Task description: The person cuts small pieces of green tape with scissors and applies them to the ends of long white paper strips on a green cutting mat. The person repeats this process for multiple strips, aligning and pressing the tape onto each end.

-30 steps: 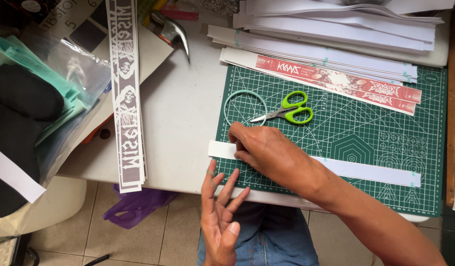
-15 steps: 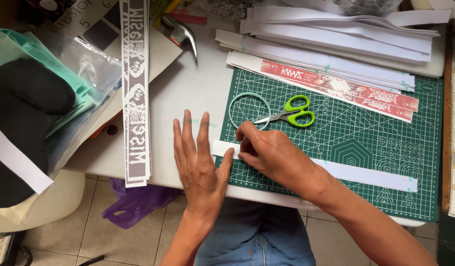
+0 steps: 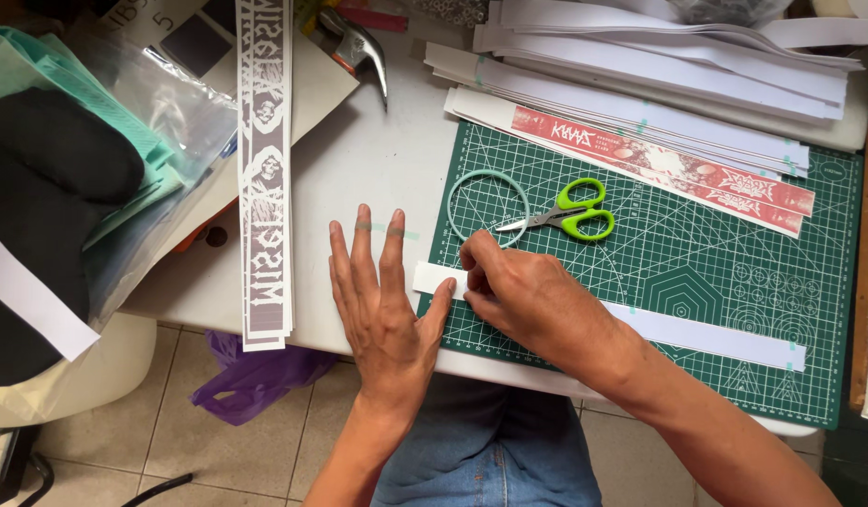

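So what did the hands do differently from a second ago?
The left hand came up from below the table edge and now lies flat on the white table, its thumb against the end of the white paper strip. The right hand stayed pressed on that strip's left end. The green scissors, tape ring and cutting mat stayed where they were.

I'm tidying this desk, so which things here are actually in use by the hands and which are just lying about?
In use:
- white paper strip, pinched at its left end by the right hand
- left hand, flat on the table beside it
- green cutting mat under the strip

Lying about:
- green-handled scissors
- tape ring
- red printed strips
- grey patterned strip
- white paper stack
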{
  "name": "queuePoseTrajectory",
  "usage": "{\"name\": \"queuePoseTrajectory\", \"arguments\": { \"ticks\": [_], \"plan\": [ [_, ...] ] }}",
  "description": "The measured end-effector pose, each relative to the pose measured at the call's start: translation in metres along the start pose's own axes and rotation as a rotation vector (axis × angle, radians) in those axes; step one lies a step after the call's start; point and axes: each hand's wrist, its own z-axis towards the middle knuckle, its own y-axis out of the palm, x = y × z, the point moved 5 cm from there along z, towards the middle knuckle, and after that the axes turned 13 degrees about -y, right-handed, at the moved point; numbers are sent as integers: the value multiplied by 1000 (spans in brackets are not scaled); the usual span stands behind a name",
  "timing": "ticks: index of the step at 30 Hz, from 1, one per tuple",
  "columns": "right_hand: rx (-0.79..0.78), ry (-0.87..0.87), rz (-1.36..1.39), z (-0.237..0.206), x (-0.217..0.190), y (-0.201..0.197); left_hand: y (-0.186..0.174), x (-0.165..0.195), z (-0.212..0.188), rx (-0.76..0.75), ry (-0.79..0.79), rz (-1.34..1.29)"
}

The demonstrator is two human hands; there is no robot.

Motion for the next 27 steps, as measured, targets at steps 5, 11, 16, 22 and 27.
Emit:
{"name": "queuePoseTrajectory", "arguments": {
  "ticks": [5, 11, 16, 22, 27],
  "plan": [
    [26, -21, 15, 1, -4, -2, 0, -1, -1, 2, -7, -6],
    [-15, -5, -24, 3, -5, -2, 0, -1, 0, 7, -11, 5],
    [-10, -42, 4, 4, -5, -4, 2, -2, 0, 13, -7, 5],
    [-7, -20, -8, 3, -4, -3, 3, -3, 0, 16, -10, -9],
    [19, -53, 7, 2, -6, -4, 3, -3, -1, 10, -17, 0]
  ]
}}
